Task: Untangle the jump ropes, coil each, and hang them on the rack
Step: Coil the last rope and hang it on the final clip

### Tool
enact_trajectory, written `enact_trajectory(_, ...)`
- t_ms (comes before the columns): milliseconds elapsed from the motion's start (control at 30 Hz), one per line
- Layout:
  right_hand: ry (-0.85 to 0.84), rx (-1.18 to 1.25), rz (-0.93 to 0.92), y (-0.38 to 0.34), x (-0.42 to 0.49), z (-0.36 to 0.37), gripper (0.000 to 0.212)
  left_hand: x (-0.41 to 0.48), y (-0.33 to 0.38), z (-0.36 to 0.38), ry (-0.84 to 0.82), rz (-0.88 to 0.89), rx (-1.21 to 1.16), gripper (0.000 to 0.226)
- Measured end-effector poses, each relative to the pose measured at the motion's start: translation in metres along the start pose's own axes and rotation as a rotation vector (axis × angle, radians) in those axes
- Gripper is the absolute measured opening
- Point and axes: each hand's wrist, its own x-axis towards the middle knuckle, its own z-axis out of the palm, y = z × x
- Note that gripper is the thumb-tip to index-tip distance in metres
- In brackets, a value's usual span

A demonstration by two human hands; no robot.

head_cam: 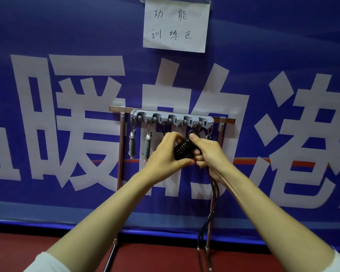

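Note:
A black jump rope [183,149] is wound into a tight coil, held just below the grey hook rack [172,118]. My left hand [166,152] pinches the coil from the left. My right hand [208,152] grips it from the right, thumb on top. A loose end of the black rope [212,205] hangs down from under my right hand toward the floor. Two grey coiled jump ropes [132,144] [147,146] hang from the rack's two left hooks.
The rack sits on a metal frame [121,152] with legs reaching the red floor [157,258]. Behind it hangs a blue banner [67,55] with large white characters and a taped paper sign [176,25]. An unused wire hook [210,132] dangles at the rack's right end.

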Motion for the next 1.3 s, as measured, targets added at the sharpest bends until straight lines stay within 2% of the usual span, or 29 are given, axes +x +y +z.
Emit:
enact_trajectory(67,-0.008,0.054,0.0,0.001,-0.001,0.0,0.025,0.0,-0.001,-0.005,-0.064,0.04,0.022,0.062)
enact_trajectory(167,-0.016,0.102,-0.011,0.004,-0.002,0.001,0.024,-0.003,0.001,-0.01,-0.107,-0.036,-0.002,0.07)
enact_trajectory(333,-0.014,0.159,0.02,0.006,-0.002,0.001,0.024,-0.008,0.006,-0.019,-0.294,-0.192,-0.344,0.063)
enact_trajectory(467,-0.135,0.186,0.03,-0.001,0.002,-0.001,0.023,-0.004,0.007,-0.018,-0.143,-0.24,-0.485,0.053)
enact_trajectory(533,-0.193,-0.018,0.031,-0.003,0.001,-0.005,0.021,-0.001,0.003,-0.024,-0.05,-0.307,-0.493,0.053)
enact_trajectory(600,-0.163,-0.352,-0.014,0.003,0.001,-0.008,0.022,0.0,-0.004,-0.03,-0.041,-0.324,-0.402,0.054)
enact_trajectory(767,-0.029,-1.54,-0.394,0.014,0.001,-0.009,0.027,0.001,-0.013,-0.023,-0.081,-0.204,0.043,0.058)
enact_trajectory(833,-0.034,-1.747,-0.532,0.01,0.001,-0.013,0.028,0.001,-0.021,-0.023,-0.161,-0.167,0.243,0.061)
enact_trajectory(1000,-0.123,-1.791,-0.688,-0.003,0.004,-0.021,0.03,0.0,-0.02,-0.023,-0.317,-0.078,0.542,0.063)
enact_trajectory(1100,-0.182,-1.779,-0.713,-0.01,0.004,-0.02,0.028,0.006,-0.016,-0.026,-0.419,-0.02,0.615,0.062)
enact_trajectory(1200,-0.253,-1.546,-0.621,-0.024,0.006,-0.024,0.018,0.006,-0.012,-0.03,-0.528,0.037,0.564,0.062)
enact_trajectory(1300,-0.434,-1.102,-0.374,-0.035,0.012,-0.03,0.011,-0.002,-0.007,-0.029,-0.553,0.122,0.494,0.061)
